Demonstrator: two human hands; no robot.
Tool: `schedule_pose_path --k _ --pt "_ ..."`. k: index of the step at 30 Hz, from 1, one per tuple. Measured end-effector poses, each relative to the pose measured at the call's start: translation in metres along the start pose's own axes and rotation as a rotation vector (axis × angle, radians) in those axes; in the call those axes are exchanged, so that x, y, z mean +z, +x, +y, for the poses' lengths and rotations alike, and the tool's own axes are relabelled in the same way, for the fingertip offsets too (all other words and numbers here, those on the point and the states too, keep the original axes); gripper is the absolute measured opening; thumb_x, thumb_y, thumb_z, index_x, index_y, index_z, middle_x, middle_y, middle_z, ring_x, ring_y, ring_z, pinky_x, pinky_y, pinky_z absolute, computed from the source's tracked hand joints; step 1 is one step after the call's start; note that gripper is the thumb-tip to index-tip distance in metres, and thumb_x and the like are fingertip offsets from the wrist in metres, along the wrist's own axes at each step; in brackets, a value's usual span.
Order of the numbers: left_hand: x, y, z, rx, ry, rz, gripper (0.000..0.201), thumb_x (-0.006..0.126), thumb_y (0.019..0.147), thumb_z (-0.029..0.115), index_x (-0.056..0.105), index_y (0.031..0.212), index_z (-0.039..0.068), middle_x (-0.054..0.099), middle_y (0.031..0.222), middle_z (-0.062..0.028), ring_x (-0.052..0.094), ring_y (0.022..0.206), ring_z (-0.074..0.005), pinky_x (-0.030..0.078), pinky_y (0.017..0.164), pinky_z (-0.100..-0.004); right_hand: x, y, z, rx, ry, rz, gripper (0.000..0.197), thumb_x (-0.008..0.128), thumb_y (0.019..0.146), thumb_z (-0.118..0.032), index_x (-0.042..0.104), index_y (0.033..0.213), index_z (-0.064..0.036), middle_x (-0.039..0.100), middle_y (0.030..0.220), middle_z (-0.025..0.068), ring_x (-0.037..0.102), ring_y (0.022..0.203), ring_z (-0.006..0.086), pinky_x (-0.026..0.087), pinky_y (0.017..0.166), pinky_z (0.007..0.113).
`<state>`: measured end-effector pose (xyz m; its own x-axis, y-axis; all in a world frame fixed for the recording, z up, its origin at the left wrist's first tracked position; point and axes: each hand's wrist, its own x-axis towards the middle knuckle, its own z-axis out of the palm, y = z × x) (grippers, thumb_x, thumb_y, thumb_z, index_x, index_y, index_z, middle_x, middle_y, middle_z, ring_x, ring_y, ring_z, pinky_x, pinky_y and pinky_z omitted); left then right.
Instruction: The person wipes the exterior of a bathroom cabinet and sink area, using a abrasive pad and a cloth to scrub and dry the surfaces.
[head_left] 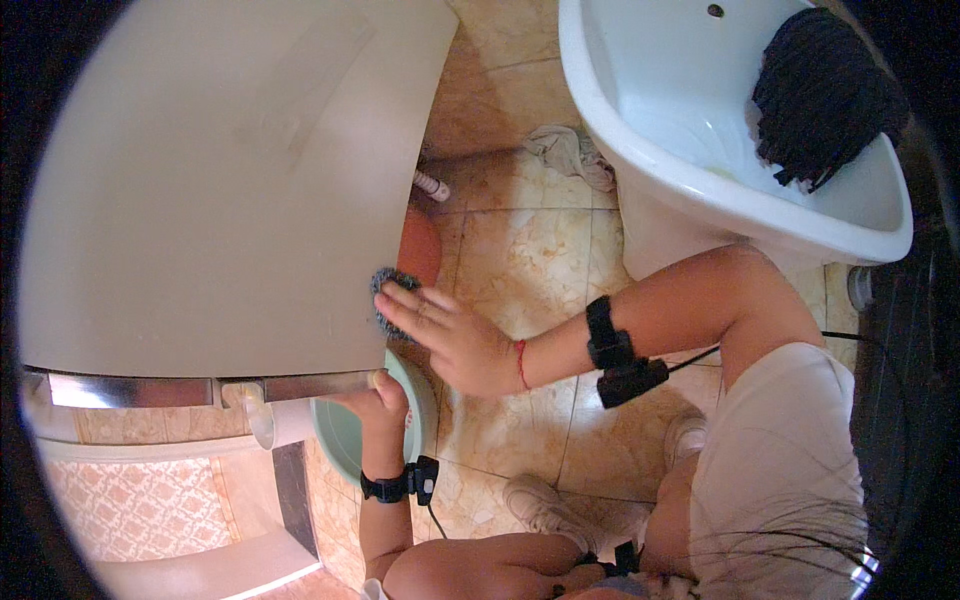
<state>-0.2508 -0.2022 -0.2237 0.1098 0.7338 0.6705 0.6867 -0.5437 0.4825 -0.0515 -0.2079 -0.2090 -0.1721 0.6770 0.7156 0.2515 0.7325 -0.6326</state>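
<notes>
My right hand [445, 335] reaches in from the right and presses a dark grey scouring pad [384, 318] against the edge of a large cream panel [220, 200], which looks like a door. Its fingers lie over the pad. Lower down, my left hand [382, 402] grips the panel's corner, the thumb at the end of a shiny metal strip [325, 386]; its other fingers are partly hidden. A pale round knob [260, 417] sticks out beside that strip. Behind the left wrist stands a light green basin [340, 440], its inside partly covered by my hand.
A white ceramic basin [655, 150] stands at the upper right with a black mop head [825, 100] over its rim. On the tiled floor [520, 260] lie a crumpled rag [568, 155] and a ribbed white hose [432, 186]. An orange-red object [420, 245] shows behind the panel.
</notes>
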Motion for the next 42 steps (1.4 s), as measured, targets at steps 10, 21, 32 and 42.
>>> schedule_pose_path --k 10,21,32,42 --pt "-0.004 -0.005 -0.001 -0.007 0.315 -0.11 0.097 0.048 0.082 0.042 -0.017 0.128 -0.013 0.007 0.138 -0.0287 0.01 0.131 -0.0357 0.002 0.106 -0.0467 -0.033 0.077 0.088 0.159 -0.162 0.558 0.062 0.037 0.071 0.007 0.031 0.133 -0.0012 0.034 0.134 0.0222 0.037 0.119 0.0363 0.027 0.101 0.04" --pt "-0.003 -0.007 -0.007 0.073 0.256 0.003 0.09 0.046 0.083 0.038 -0.013 0.129 -0.011 0.011 0.137 -0.0283 0.016 0.129 -0.0362 0.006 0.106 -0.0464 -0.007 0.03 -0.012 0.358 0.029 0.255 0.069 0.038 0.068 0.01 0.024 0.135 -0.0013 0.025 0.137 0.0256 0.032 0.119 0.0423 0.025 0.102 0.042" --pt "-0.01 -0.006 -0.015 0.04 0.502 -0.258 0.077 0.049 0.08 0.033 0.008 0.132 -0.007 0.03 0.131 -0.0247 0.033 0.122 -0.0328 0.017 0.105 -0.0446 0.007 -0.014 -0.017 -0.022 -0.049 -0.089 0.066 0.048 0.068 0.003 0.033 0.132 0.0006 0.036 0.132 0.0182 0.043 0.109 0.0337 0.032 0.097 0.038" --pt "-0.005 -0.005 0.015 -0.1 0.26 -0.144 0.074 0.042 0.081 0.038 0.015 0.131 -0.01 0.021 0.136 -0.0265 0.018 0.128 -0.0373 0.0 0.105 -0.0498 -0.009 0.007 0.002 -0.103 -0.108 0.005 0.056 0.047 0.075 -0.005 0.038 0.13 -0.0074 0.04 0.133 0.0106 0.041 0.112 0.0296 0.032 0.093 0.038"
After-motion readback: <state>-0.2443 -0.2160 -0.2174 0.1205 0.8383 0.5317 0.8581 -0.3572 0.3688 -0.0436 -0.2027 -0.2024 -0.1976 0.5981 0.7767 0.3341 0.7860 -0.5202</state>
